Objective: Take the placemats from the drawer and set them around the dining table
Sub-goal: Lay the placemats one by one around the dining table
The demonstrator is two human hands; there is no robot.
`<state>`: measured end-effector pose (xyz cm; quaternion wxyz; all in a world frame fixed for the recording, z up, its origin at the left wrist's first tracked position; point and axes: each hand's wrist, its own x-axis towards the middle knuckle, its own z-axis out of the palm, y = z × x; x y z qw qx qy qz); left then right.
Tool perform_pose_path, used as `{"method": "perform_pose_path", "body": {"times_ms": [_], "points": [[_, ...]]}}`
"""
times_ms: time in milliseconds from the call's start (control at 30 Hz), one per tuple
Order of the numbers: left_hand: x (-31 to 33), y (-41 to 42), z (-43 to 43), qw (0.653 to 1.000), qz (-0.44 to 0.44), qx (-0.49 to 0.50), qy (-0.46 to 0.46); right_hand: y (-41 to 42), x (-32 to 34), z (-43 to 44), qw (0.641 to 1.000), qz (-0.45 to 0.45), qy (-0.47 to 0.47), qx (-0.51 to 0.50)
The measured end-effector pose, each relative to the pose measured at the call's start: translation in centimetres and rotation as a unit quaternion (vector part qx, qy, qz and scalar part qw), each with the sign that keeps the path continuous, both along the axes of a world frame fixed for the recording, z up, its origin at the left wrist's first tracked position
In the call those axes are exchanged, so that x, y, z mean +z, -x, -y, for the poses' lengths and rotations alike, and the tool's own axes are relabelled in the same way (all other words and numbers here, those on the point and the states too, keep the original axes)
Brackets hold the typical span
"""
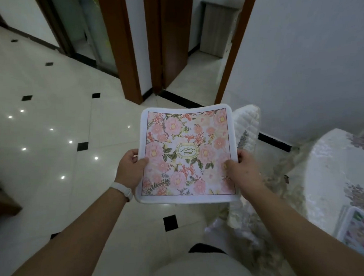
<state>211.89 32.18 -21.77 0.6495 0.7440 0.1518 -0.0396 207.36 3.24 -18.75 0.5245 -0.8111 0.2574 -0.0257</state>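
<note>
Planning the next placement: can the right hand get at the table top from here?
Probably yes. The right hand grips the floral placemat by its edge, and the cloth-covered table lies open to its right. The covered chair has its back beyond the hand, seemingly not in the path.

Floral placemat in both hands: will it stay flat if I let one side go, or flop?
Probably flops: the floral placemat bows between the left hand and right hand, its far edge curved. Likely light, since pinches at its side edges carry it. It looks soft, not fragile.
</note>
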Motion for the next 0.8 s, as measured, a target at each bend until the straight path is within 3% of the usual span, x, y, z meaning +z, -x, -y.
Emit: {"method": "perform_pose_path", "body": {"times_ms": [233, 467, 600, 800], "points": [[-1.8, -4.7, -4.2, 0.998, -0.031, 0.047, -0.017, -7.5, -1.9, -3.3, 0.998, -0.035, 0.005, 0.06], [-3.6, -15.0, -4.7, 0.995, -0.068, 0.065, -0.044, -18.5, -5.0, -4.4, 0.996, -0.049, -0.003, 0.071], [-3.1, -22.1, -3.8, 0.993, -0.084, 0.045, -0.066, -24.3, -5.3, -3.5, 0.996, -0.061, -0.043, 0.057], [-2.3, -31.1, -0.2, 0.995, -0.08, 0.01, -0.059, -31.5, -4.4, 0.1, 0.997, -0.06, -0.028, 0.028]]}}
